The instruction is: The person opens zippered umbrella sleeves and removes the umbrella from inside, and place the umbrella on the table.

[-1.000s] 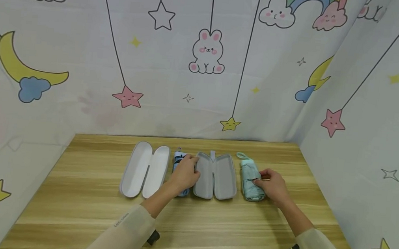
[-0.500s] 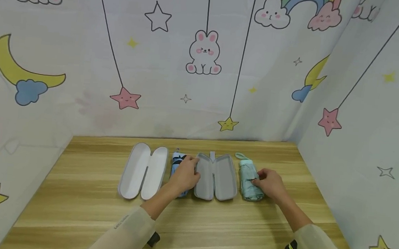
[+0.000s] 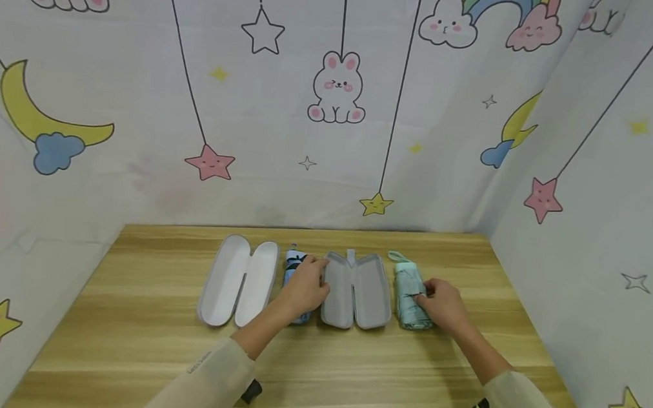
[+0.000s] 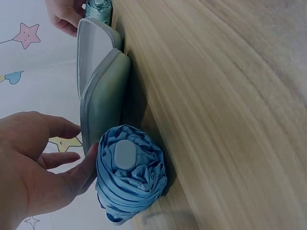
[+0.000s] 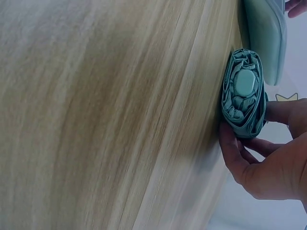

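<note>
My left hand reaches over a folded blue umbrella, its fingers at the left rim of an opened grey case. In the left wrist view the thumb lies between the blue umbrella and the case's outer wall; the other fingers are loosely bent. My right hand pinches the right side of a folded mint-green umbrella, which lies on the table. The right wrist view shows the fingers on both sides of this umbrella. The mint umbrella lies close to the grey case's right side.
An opened white case lies left of the blue umbrella. All these things stand in a row near the back of the wooden table. A printed curtain hangs behind the table and along its sides.
The grey case has shifted slightly right, closer to the mint umbrella, with my left fingers at its rim. My right hand has stayed at the mint umbrella. The head view has swayed a little.
</note>
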Demonstrator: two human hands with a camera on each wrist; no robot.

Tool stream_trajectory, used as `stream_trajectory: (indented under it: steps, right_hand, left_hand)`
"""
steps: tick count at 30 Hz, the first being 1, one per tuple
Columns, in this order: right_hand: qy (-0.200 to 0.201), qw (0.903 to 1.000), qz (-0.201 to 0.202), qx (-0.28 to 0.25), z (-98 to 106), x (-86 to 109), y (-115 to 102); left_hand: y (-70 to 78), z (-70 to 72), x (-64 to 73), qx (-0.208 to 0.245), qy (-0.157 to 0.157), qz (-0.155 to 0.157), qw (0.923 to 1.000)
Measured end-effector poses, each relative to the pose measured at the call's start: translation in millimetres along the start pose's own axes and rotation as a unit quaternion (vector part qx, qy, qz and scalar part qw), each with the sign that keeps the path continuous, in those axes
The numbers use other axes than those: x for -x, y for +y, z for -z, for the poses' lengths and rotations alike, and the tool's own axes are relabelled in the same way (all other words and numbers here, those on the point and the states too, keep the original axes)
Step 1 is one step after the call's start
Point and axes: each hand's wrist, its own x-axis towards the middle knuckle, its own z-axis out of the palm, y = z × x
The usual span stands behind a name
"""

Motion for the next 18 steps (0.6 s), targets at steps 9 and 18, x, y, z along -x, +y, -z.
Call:
stream_trajectory:
  steps: [9,18]
  right_hand:
    - [0.015,0.9992,0.017,0.034,0.2,6.9,-1.1]
    - [0.01,0.9981,0.034,0.051,-1.0,7.9,-3.5]
  left_hand:
    - [6.4,12.4,-3.1,-0.001,-0.023,-0.011,0.9997]
    - [7.4,32.0,-6.3,-0.024,-0.038,-0.016,0.9989]
